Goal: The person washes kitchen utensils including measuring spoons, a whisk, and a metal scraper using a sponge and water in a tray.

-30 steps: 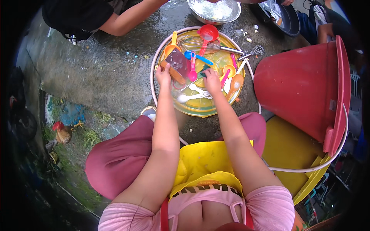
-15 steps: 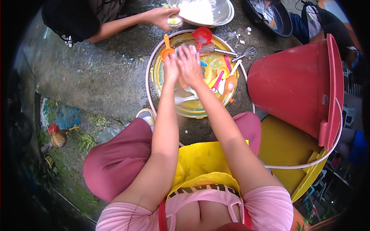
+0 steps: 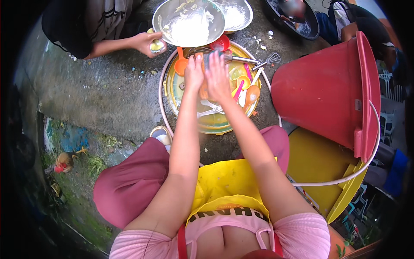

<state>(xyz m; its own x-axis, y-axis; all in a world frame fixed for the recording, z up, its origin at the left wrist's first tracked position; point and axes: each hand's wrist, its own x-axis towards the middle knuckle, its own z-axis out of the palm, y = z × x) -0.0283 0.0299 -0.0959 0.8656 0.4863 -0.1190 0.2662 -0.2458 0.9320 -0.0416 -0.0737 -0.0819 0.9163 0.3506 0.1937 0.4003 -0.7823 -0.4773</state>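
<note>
My left hand (image 3: 193, 75) and my right hand (image 3: 217, 80) are raised over a round yellow lid-like tray (image 3: 217, 128). Between them is a long orange object (image 3: 203, 91), its kind hidden by my palms and by blur. The fingers of my left hand close against it, while those of my right are stretched out beside it. Around them on the tray lie an orange scoop (image 3: 180, 66), a red ladle-like cup (image 3: 221, 44), a whisk (image 3: 236, 58), an orange spoon (image 3: 252, 96), a yellow measuring spoon (image 3: 243, 82) and white utensils (image 3: 210, 112).
Ahead, a co-worker's hand (image 3: 146, 44) grips a yellow-green sponge (image 3: 157, 45) beside a tilted metal bowl (image 3: 162, 21); another metal bowl (image 3: 246, 13) stands behind. A large red tub (image 3: 321, 88) leans at right, near a black basin (image 3: 314, 30). A chicken (image 3: 64, 160) is at left.
A metal bowl has come into view over the tray's far edge, and the co-worker's hand with the sponge has moved left. My hands have parted slightly, showing more of the orange object.
</note>
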